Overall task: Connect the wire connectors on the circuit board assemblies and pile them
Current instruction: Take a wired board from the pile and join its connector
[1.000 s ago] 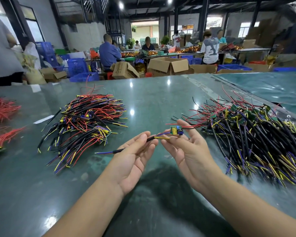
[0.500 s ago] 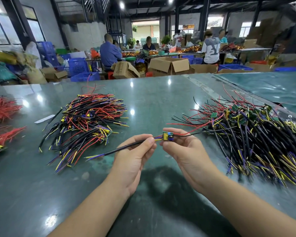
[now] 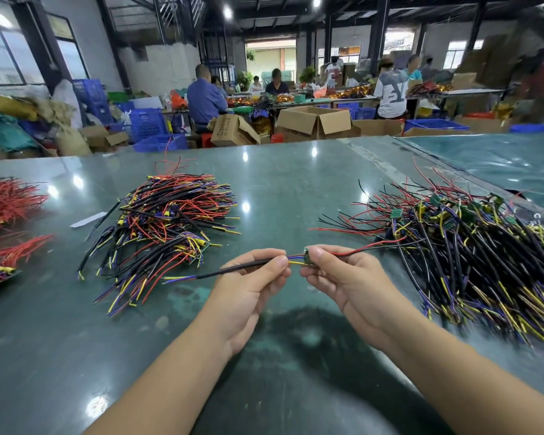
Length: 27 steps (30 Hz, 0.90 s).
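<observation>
Small green circuit board [image 3: 307, 257] with red and black leads trailing right is pinched between thumb and fingers of the right hand [image 3: 347, 277], held above the glossy green table [image 3: 280, 189] between the two wire heaps. Black-sleeved cable [image 3: 233, 268] with blue and yellow cores is pinched by the left hand [image 3: 248, 288]; against the frame one second earlier, when both hands were held open-fingered, the cable end is now drawn up to the board. The connection is judged nearly seated, with piling onto the left heap of finished assemblies [image 3: 164, 221] outstanding.
</observation>
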Each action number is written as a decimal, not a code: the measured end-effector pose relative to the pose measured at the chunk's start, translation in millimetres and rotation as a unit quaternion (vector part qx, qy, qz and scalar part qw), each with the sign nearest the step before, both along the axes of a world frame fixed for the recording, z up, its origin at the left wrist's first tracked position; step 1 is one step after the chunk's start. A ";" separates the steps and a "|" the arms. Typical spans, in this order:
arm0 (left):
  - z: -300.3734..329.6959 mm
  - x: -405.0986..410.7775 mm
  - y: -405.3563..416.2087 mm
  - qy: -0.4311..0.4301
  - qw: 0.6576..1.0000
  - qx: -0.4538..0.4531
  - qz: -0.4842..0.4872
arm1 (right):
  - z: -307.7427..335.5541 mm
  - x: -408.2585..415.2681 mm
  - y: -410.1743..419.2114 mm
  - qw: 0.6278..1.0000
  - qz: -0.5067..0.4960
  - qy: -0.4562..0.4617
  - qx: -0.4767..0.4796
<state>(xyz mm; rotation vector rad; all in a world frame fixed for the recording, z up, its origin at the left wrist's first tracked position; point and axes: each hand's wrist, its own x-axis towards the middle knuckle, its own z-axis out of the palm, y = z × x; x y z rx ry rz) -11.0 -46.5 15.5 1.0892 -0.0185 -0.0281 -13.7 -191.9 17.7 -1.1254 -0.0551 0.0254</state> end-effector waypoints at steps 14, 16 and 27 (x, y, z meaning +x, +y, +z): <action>19.1 -4.4 16.0 -0.045 0.994 -0.019 -0.101 | 8.4 -5.9 1.7 0.971 0.158 -0.012 0.182; 18.6 -3.7 19.2 -0.040 0.994 -0.019 -0.105 | 8.3 -5.0 3.4 0.974 0.145 -0.017 0.174; 10.2 -4.4 9.1 -0.048 0.996 -0.047 -0.063 | 6.9 -2.6 -1.2 0.983 0.076 0.012 0.169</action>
